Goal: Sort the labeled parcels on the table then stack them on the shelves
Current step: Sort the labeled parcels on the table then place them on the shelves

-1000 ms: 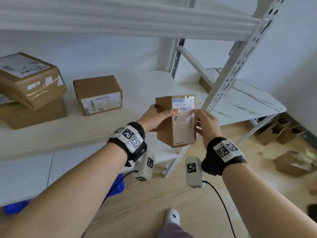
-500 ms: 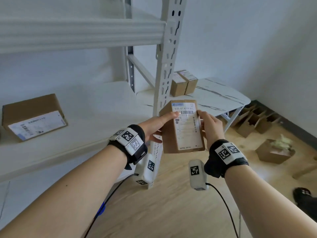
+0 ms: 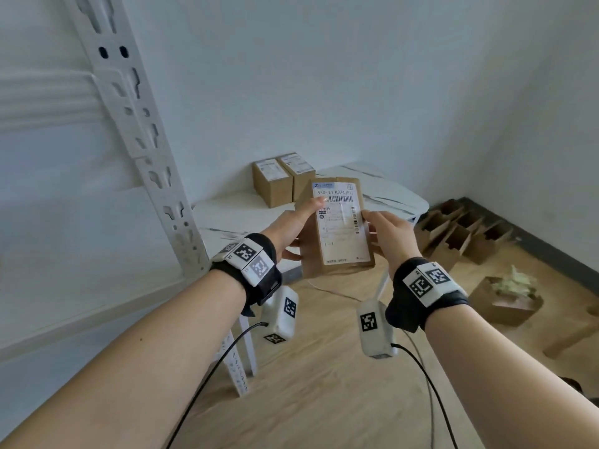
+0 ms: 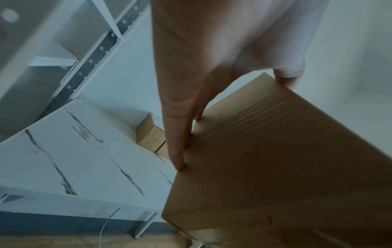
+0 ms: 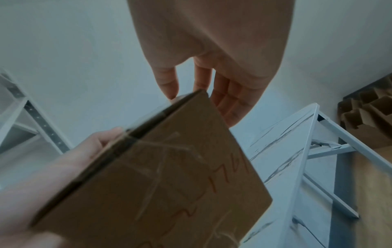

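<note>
I hold a brown cardboard parcel [image 3: 337, 231] with a white barcode label in the air, in front of the white marble-look table [image 3: 395, 196]. My left hand [image 3: 301, 228] grips its left side, thumb on the label and fingers underneath [image 4: 176, 147]. My right hand [image 3: 376, 228] pinches the right edge, thumb in front and fingers behind [image 5: 229, 104]. The parcel's plain underside [image 4: 286, 167] fills the left wrist view. Its taped side [image 5: 169, 184] carries red handwriting. Two more labeled parcels [image 3: 282, 179] stand side by side at the table's far left corner.
The shelf's white slotted upright [image 3: 155, 163] rises at my left, with a shelf board [image 3: 81, 286] beside it. Several empty open cartons [image 3: 463, 231] lie on the wooden floor by the right wall. Nearer me is a box with pale stuffing [image 3: 505, 299].
My view has swung right, away from the shelf and its parcels, toward the table. The parcel stays in both hands and now sits in front of the table, label facing me.
</note>
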`<state>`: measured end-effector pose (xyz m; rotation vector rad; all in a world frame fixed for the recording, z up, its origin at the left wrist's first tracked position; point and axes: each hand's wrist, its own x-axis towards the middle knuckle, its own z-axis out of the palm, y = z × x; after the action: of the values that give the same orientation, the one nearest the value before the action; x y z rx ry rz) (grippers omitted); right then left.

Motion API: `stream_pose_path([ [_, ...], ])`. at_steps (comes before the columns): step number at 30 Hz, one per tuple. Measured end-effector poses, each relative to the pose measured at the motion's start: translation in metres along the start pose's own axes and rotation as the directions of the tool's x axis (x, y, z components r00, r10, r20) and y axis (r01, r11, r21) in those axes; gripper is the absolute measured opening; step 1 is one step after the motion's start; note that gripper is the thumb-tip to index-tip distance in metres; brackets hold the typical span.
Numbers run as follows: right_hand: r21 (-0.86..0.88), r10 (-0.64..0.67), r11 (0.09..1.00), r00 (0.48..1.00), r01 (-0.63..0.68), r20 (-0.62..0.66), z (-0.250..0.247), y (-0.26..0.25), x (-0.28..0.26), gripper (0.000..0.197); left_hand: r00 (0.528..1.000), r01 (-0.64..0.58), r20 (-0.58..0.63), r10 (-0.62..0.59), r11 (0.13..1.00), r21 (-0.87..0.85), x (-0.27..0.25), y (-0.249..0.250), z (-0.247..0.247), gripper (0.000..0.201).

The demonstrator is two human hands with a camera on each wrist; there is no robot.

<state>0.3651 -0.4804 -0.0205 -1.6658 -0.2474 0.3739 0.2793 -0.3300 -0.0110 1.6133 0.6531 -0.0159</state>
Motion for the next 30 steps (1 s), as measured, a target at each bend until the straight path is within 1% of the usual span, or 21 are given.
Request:
stream_pose_path([
  [4, 0.011, 0.011, 1.0, 1.0, -0.012, 0.014, -0.011, 0.002, 0.037, 0.014, 1.0, -0.002, -0.023, 0.002, 1.0, 0.017, 0.026, 0.019, 0.013, 0.066],
  [7, 0.017, -0.007, 1.0, 1.0, 0.006, 0.017, -0.013, 0.004, 0.069, 0.014, 1.0, 0.02, -0.02, -0.019, 0.998, 0.058, 0.053, 0.031, 0.019, 0.082],
  [8, 0.028, -0.014, 1.0, 1.0, 0.014, 0.021, -0.013, 0.004, 0.08, 0.016, 0.999, 0.028, -0.02, -0.027, 0.998, 0.053, 0.064, 0.035, 0.02, 0.08],
  [11, 0.005, -0.033, 0.999, 0.998, 0.033, 0.046, -0.015, 0.006, 0.111, 0.016, 0.999, 0.028, -0.023, -0.028, 0.999, 0.023, 0.1, 0.045, 0.023, 0.051],
  [13, -0.028, -0.041, 0.999, 0.997, 0.043, 0.059, -0.014, 0.007, 0.138, 0.016, 1.0, 0.024, 0.001, -0.024, 0.999, 0.037, 0.13, 0.055, 0.025, 0.044],
  [15, -0.065, -0.052, 0.996, 0.997, 0.056, 0.053, -0.013, 0.009, 0.169, 0.02, 0.999, 0.02, 0.029, -0.022, 0.999, 0.045, 0.161, 0.067, 0.03, 0.045],
  [17, -0.114, -0.06, 0.991, 0.998, 0.064, 0.036, -0.013, 0.007, 0.205, 0.028, 0.999, 0.016, 0.043, -0.018, 0.999, 0.047, 0.195, 0.083, 0.034, 0.047],
  [20, -0.161, -0.038, 0.986, 0.998, 0.045, 0.049, -0.016, -0.005, 0.266, 0.037, 0.999, 0.014, 0.043, -0.015, 0.999, 0.03, 0.248, 0.114, 0.03, 0.049],
  [23, -0.179, -0.034, 0.983, 0.998, 0.043, 0.052, -0.013, -0.02, 0.327, 0.036, 1.0, 0.006, 0.018, -0.006, 1.0, -0.002, 0.298, 0.142, 0.018, 0.049],
  [26, -0.169, -0.073, 0.982, 0.996, 0.081, 0.054, -0.002, -0.03, 0.376, 0.037, 1.0, 0.002, -0.005, -0.002, 1.0, 0.003, 0.34, 0.16, 0.006, 0.054],
  [28, -0.177, -0.074, 0.98, 0.995, 0.086, 0.071, 0.005, -0.029, 0.401, 0.04, 0.999, 0.007, -0.045, -0.006, 1.0, 0.022, 0.366, 0.163, 0.0, 0.058],
  [30, -0.194, -0.05, 0.979, 0.995, 0.067, 0.091, 0.01, -0.024, 0.42, 0.041, 0.997, 0.021, -0.072, -0.019, 0.999, 0.027, 0.387, 0.162, -0.004, 0.056],
])
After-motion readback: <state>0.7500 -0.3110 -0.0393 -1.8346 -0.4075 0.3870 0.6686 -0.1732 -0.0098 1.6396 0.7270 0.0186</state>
